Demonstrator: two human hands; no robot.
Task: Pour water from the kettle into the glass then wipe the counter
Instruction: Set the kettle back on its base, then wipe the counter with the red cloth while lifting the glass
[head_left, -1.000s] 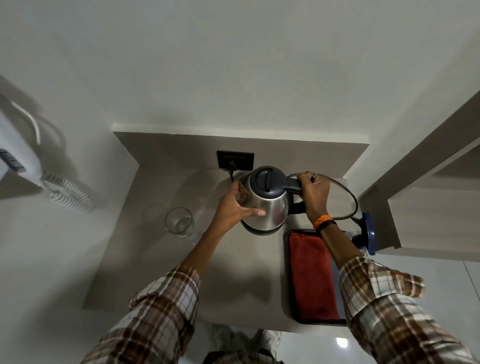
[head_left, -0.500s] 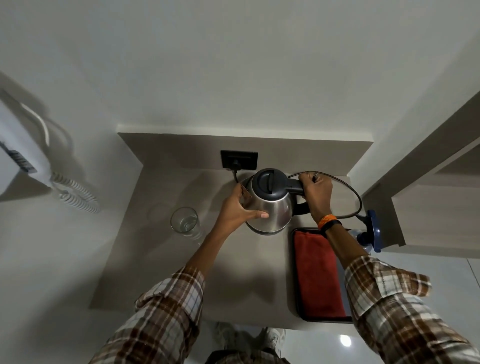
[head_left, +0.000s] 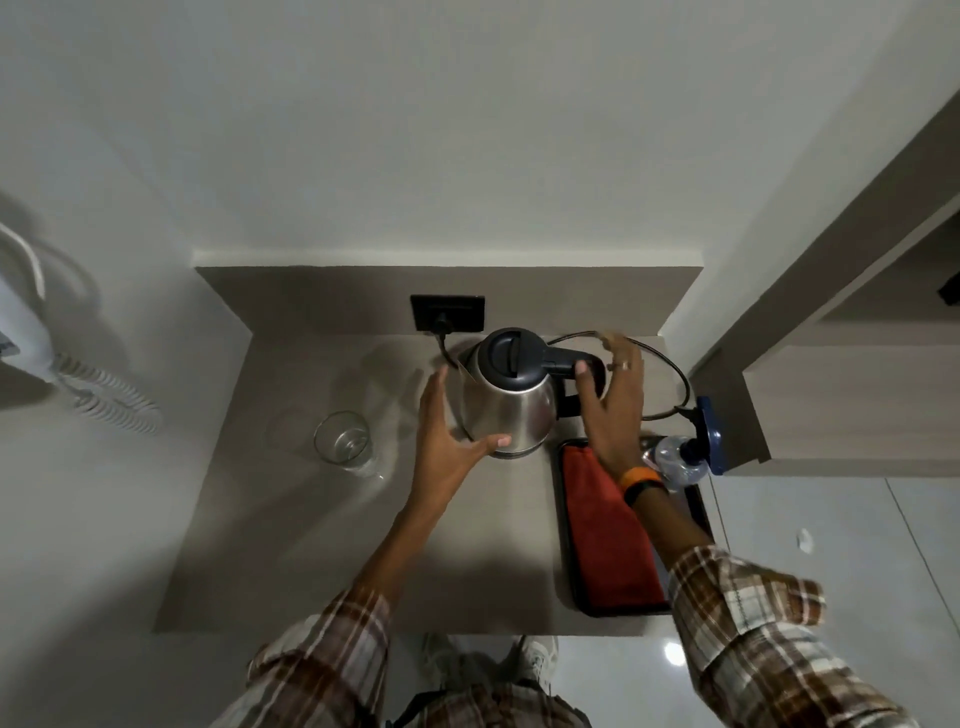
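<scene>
The steel kettle (head_left: 511, 410) with a black lid and handle stands at the back of the grey counter (head_left: 311, 545), its cord plugged into the wall socket (head_left: 447, 312). My left hand (head_left: 447, 431) is open beside the kettle's left flank, thumb tip near its lower front. My right hand (head_left: 613, 410) is open too, fingers spread just off the black handle. The clear glass (head_left: 343, 439) stands upright to the left of the kettle, apart from both hands. A red cloth (head_left: 608, 535) lies in a black tray (head_left: 563, 519) on the right.
A plastic water bottle (head_left: 675, 460) lies at the tray's far right corner, next to a blue-edged fitting. The kettle's cord (head_left: 670, 364) loops behind my right hand. A white wall phone (head_left: 21, 322) with a coiled cord hangs at the left. A wooden cabinet flanks the right.
My right hand has let go of the kettle handle and opened. My left hand has come off the kettle's side with fingers spread. The kettle stays where it stood.
</scene>
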